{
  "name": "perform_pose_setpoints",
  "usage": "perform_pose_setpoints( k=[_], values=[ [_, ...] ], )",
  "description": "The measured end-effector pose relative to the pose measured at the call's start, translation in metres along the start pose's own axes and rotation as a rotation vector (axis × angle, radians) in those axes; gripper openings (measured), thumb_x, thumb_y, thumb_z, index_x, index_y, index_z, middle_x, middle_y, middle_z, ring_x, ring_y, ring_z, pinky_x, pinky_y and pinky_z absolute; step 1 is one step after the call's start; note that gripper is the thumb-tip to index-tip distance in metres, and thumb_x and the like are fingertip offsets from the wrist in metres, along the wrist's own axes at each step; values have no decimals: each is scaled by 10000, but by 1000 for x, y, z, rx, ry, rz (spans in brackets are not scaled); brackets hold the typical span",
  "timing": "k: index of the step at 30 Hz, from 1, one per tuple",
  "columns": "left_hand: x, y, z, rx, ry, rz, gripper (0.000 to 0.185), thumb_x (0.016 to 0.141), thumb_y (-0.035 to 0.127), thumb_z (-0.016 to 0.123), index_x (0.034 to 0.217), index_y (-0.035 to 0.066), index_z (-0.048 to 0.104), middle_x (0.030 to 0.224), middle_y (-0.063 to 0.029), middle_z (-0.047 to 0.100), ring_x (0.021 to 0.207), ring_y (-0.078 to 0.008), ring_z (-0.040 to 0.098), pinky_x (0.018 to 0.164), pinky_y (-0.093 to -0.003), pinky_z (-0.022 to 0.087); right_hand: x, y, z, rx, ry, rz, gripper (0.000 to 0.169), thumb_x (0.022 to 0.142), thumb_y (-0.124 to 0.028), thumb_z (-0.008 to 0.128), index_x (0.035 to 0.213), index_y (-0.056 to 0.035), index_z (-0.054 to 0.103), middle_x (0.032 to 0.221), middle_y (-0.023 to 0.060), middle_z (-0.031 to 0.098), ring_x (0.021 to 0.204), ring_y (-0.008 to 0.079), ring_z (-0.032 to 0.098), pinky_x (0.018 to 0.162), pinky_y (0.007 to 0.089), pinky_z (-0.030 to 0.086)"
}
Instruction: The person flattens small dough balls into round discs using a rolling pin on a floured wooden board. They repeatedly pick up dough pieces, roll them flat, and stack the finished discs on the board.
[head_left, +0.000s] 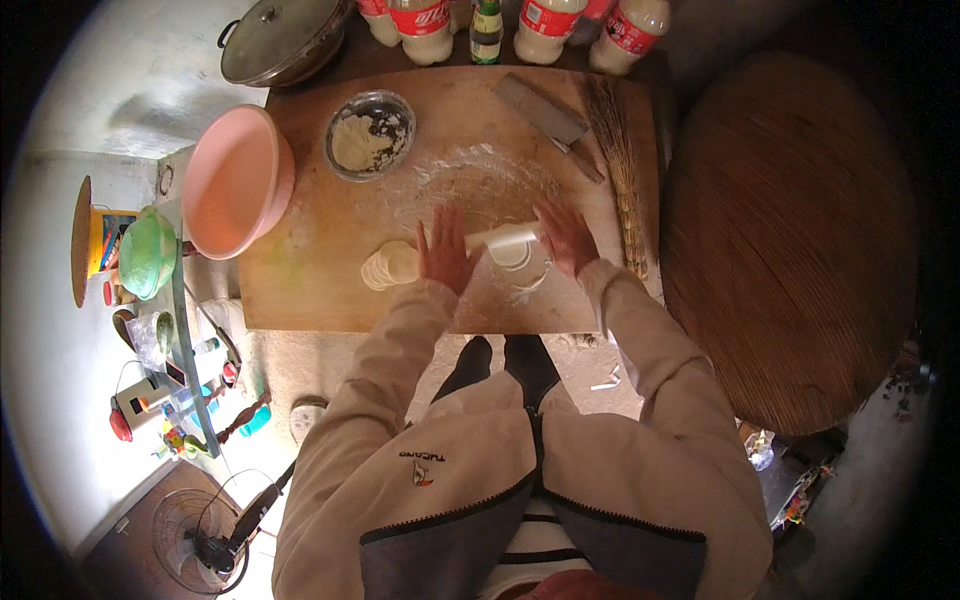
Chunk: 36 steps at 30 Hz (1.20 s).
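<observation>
A pale rolling pin (502, 237) lies crosswise over a round piece of dough (511, 255) on a floured wooden board (300, 300). My right hand (566, 236) rests on the pin's right end, fingers extended. My left hand (448, 251) lies flat with its fingers spread at the pin's left end, partly hiding it; it touches or nearly touches a stack of thin dough wrappers (390, 266) on its left. Loose flour is scattered on the board beyond the pin and around the dough round.
At the board's far side are a bowl of flour (364, 142), a cleaver (540, 109) and a straw whisk broom (619, 165). A pink basin (236, 184) stands left, a lidded pan (281, 41) and several bottles (424, 37) behind, a large round wooden lid or tabletop (791, 247) right.
</observation>
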<state>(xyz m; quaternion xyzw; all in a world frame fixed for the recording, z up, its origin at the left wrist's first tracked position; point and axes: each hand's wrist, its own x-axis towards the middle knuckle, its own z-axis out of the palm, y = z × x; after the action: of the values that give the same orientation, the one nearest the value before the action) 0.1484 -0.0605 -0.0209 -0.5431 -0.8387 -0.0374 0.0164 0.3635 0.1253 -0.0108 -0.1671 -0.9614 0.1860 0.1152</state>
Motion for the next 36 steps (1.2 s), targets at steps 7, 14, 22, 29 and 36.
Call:
perform_pose_setpoints(
  k=[7,14,22,29,36],
  values=[
    [-24,11,-13,-150,-150,57,881,904,534,633,1576,80,288,1651,-95,271,1546,-290,186,1231,-605,79,-20,-2,-10,-15,-76,-34,682,906,-194,669,1505,-35,385,1521,190,431,1387,378,431,1156,538,330],
    [43,-5,-18,-174,66,33,705,975,420,586,1525,37,371,1578,-127,393,1500,-312,287,1217,-615,123,36,32,-18,5,-58,-165,529,833,-132,732,1321,-34,553,1332,161,551,1185,373,543,1019,472,446],
    [-74,54,-39,-441,53,52,682,903,260,660,1492,51,387,1513,-182,428,1403,-386,382,1168,-591,244,5,50,-15,32,53,-192,533,823,-96,738,1319,-23,557,1296,179,587,1163,383,557,1009,491,436],
    [-10,81,-28,-612,32,-236,560,840,156,675,1365,73,501,1388,-138,524,1307,-359,463,1123,-528,319,-9,37,-14,162,203,166,521,820,-87,740,1306,-20,566,1260,183,604,1166,395,549,980,500,435],
    [-41,22,5,-514,188,43,599,875,195,666,1418,44,462,1487,-180,456,1377,-387,412,1180,-550,249,-25,36,-29,72,89,92,534,824,-101,737,1327,-46,565,1263,173,603,1191,389,539,999,502,425]
  ],
)
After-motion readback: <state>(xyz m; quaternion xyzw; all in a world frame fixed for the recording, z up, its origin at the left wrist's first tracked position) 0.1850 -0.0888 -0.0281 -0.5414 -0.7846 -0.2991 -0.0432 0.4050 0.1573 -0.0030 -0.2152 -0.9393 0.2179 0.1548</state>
